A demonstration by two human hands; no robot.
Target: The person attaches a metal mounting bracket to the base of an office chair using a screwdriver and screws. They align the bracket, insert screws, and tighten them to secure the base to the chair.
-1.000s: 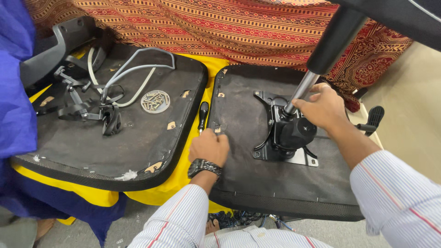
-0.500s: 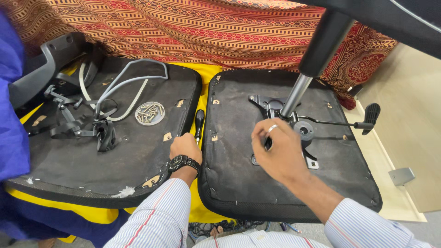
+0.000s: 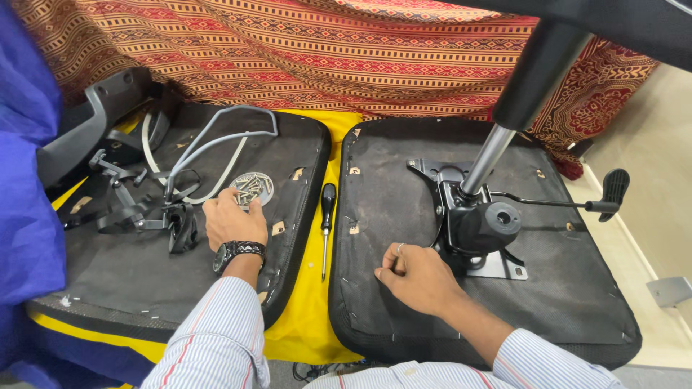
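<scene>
A: Where's there room to pass? The right seat base [image 3: 404,209] is lying mostly bare at its left and front, around the right hand [image 3: 418,277].

B: Yeah, but the black tilt mechanism [image 3: 479,227], the gas cylinder [image 3: 504,122] and the lever [image 3: 577,203] are blocking its middle and right. The screwdriver [image 3: 326,223] is sitting in the yellow gap [image 3: 310,288].

A: The cables and brackets [image 3: 151,194] are crowding the left seat base [image 3: 122,274] beyond the left hand [image 3: 231,222], next to the screw dish [image 3: 252,189].

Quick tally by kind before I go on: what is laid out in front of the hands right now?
Seat bases, black, upside down: 2
Screwdriver: 1
Round dish of screws: 1
Chair mechanism with lever: 1
Loose armrest: 1
Total: 6
The left hand rests by the dish; the right hand lies on the right seat base.
</scene>
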